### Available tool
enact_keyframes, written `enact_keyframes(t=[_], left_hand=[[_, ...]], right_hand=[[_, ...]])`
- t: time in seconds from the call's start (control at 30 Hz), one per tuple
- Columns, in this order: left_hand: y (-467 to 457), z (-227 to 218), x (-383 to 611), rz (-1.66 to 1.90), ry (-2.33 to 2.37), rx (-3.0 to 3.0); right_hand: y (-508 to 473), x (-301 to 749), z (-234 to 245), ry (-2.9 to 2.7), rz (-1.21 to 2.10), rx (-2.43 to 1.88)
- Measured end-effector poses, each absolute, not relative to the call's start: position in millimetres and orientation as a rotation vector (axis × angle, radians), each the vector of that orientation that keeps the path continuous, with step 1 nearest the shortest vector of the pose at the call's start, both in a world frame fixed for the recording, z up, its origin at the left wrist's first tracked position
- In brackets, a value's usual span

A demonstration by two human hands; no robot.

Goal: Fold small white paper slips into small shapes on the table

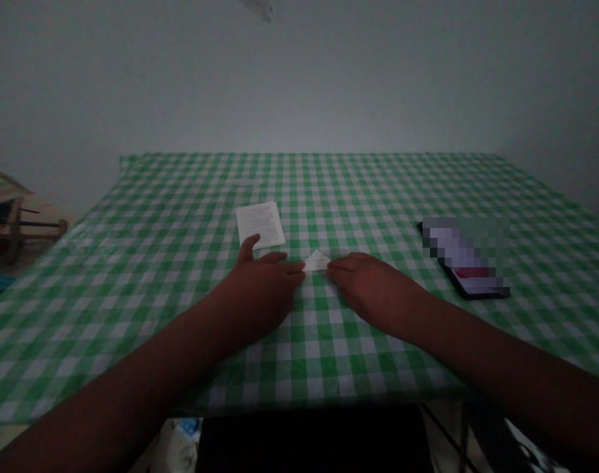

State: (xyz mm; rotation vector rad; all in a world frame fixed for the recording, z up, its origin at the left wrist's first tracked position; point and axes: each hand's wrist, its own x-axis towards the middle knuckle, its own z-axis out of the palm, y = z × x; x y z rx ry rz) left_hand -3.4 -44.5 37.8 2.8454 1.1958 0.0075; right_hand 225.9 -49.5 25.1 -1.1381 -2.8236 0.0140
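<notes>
A small piece of folded white paper (317,263), with a pointed top and a flat strip along its lower edge, lies on the checked tablecloth between my hands. My left hand (263,286) is at its left corner, fingertips touching it, with the thumb and forefinger spread away. At the right corner, my right hand (376,286) has its fingers together, pressed on the paper; its thumb is hard to make out. Just beyond my left hand lies a small stack of printed sheets (260,223), near the raised thumb.
A green and white checked tablecloth (349,355) covers the table. On the right lies a phone (467,263), its screen lit and partly blurred. A pale wall (309,79) stands behind the table. Wooden furniture (14,230) is at the far left.
</notes>
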Motion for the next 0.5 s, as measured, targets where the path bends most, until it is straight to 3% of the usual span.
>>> enact_keyframes(t=[0.5], left_hand=[[-44,40,-3,0.041,1.252,2.880]], right_hand=[[-53,216,20,-2.885,-0.076,-1.201]])
